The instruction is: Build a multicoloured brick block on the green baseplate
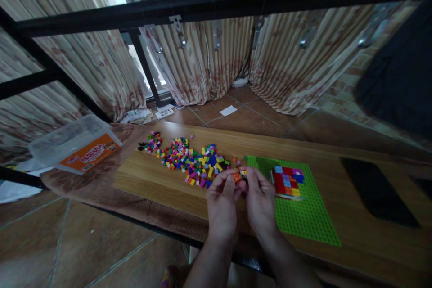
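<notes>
My left hand (222, 200) is closed in a pinch on an orange toy brick (237, 177). Close beside it, my right hand (260, 195) pinches a small brick (243, 173) with yellow and white on it; its exact shape is partly hidden by the fingers. Whether the two pieces are joined, I cannot tell. Just right of my hands, a block structure (286, 181) of red, blue, purple and yellow bricks stands on a green studded baseplate (313, 216). Left of my hands spreads a pile of loose, mixed-colour bricks (184, 155).
The wooden board (151, 180) lies on a bench. A clear plastic box (76, 139) with an orange label stands at the left end. A dark flat panel (380, 191) lies at right. Behind are a black metal bar (216, 2) with hooks and curtains (202, 63).
</notes>
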Tool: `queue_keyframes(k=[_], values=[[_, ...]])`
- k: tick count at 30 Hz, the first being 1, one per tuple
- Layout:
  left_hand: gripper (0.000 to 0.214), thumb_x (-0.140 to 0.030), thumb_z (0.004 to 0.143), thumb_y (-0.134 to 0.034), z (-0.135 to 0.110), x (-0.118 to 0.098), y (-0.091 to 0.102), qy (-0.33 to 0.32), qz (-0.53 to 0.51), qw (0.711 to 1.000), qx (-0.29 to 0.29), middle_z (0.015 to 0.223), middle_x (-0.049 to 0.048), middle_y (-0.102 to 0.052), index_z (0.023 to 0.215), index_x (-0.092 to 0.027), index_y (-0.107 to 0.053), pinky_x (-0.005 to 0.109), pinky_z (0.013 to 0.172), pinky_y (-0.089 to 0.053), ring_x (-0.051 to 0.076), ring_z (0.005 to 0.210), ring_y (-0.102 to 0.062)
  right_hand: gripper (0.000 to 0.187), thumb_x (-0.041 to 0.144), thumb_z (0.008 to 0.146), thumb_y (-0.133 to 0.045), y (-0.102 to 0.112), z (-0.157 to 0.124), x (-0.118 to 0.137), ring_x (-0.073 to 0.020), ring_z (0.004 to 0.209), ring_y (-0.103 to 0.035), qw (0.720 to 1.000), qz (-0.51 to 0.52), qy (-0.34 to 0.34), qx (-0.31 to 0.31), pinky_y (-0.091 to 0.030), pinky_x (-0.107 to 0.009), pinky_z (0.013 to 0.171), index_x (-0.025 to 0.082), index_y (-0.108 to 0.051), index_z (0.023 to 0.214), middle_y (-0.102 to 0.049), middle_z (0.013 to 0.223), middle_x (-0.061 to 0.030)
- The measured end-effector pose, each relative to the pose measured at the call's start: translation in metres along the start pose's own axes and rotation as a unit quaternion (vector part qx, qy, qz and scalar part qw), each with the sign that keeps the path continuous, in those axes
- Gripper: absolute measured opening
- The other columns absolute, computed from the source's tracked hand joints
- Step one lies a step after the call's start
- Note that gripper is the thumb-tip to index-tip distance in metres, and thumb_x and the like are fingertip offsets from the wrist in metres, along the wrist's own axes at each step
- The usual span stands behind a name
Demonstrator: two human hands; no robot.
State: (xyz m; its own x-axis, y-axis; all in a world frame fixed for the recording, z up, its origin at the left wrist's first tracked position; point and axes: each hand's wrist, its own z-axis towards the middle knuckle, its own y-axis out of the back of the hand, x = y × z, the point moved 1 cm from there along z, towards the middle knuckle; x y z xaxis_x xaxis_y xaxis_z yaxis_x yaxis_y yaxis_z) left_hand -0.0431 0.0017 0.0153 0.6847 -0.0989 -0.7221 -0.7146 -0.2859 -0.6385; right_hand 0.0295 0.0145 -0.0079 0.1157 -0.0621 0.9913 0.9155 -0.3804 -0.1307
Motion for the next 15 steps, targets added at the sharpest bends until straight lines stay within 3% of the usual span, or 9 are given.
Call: queue_keyframes(k=[3, 8, 11, 15], values=[[0.018, -0.021, 0.07, -0.077, 0.005, -0.003, 0.004, 0.037, -0.06, 0.997, -0.037, 0.078, 0.0035, -0.069, 0.085, -0.012, -0.072, 0.02, 0.069, -0.054, 0.008, 0.065, -0.063, 0.033, 0.043, 0.092, -0.048, 0.004, 0.005, -0.002, -0.0177, 0.076, -0.067, 0.987, -0.142, 0.064, 0.029, -0.05, -0.028, 0.069, 0.019, -0.07, 0.09, -0.073, 0.086, -0.0049], [0.005, -0.013, 0.076, -0.068, 0.014, -0.018, 0.013, 0.035, -0.094, 0.988, -0.114, 0.074, 0.0026, -0.067, 0.081, -0.012, -0.069, 0.022, 0.069, -0.054, 0.009, 0.065, -0.064, 0.022, 0.025, 0.09, -0.049, 0.004, 0.01, -0.012, -0.0194, 0.077, -0.068, 0.89, -0.4, 0.2, 0.088, -0.049, -0.03, 0.071, 0.02, -0.07, 0.091, -0.073, 0.09, -0.0082], [0.002, -0.011, 0.077, -0.066, 0.019, -0.027, 0.017, 0.043, -0.104, 0.983, -0.145, 0.073, 0.0015, -0.066, 0.078, -0.013, -0.067, 0.022, 0.07, -0.054, 0.008, 0.064, -0.063, 0.02, 0.021, 0.089, -0.05, 0.001, 0.012, -0.02, -0.0203, 0.074, -0.067, 0.849, -0.473, 0.21, 0.105, -0.049, -0.03, 0.067, 0.021, -0.07, 0.093, -0.073, 0.09, -0.0092], [0.004, -0.009, 0.078, -0.066, 0.022, -0.032, 0.021, 0.032, -0.108, 0.984, -0.137, 0.073, 0.0004, -0.066, 0.079, -0.012, -0.067, 0.02, 0.069, -0.052, 0.006, 0.063, -0.062, 0.023, 0.018, 0.086, -0.053, -0.001, 0.014, -0.024, -0.0226, 0.082, -0.069, 0.841, -0.479, 0.225, 0.116, -0.052, -0.033, 0.073, 0.022, -0.068, 0.103, -0.073, 0.099, -0.0101]])
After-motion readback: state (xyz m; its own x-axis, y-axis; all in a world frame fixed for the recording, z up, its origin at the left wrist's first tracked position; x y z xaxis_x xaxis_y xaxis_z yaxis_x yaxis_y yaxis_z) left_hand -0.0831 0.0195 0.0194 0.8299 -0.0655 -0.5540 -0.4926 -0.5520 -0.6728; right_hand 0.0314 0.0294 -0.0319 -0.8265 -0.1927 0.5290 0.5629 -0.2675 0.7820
